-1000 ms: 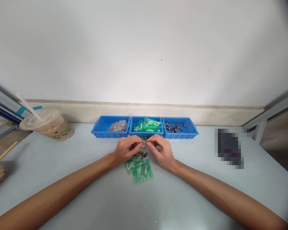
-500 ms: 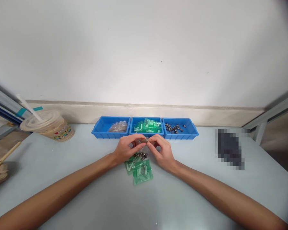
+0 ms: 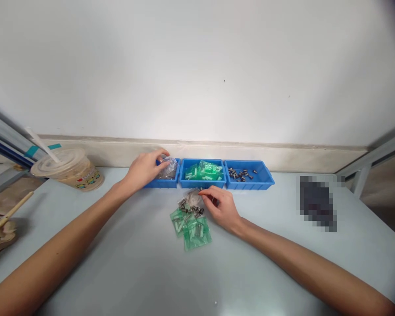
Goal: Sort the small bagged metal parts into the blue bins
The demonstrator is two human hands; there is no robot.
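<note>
Your left hand (image 3: pixel 144 169) is right at the clear bags (image 3: pixel 171 170), in the tray left of the middle blue tray (image 3: pixel 199 184).
So, using that middle tray as the landmark: the bags sit in the left blue tray (image 3: pixel 164 184) butted up beside it, just to the right of your left fingertips, and that's easily your nearer hand. They're a crumpled heap, no long axis I can make out. There's a modest gap between left thumb and index finger; can't tell if they've got any film. Your right hand (image 3: pixel 223 208) is just in front of the middle tray, thumb and finger held narrow by the loose clear bag (image 3: pixel 193 198); can't tell if it's pinched. The metal parts (image 3: pixel 195 211) and green packets (image 3: pixel 197 237) lie farther out in front of the tray, on the table (image 3: pixel 145 263).
</note>
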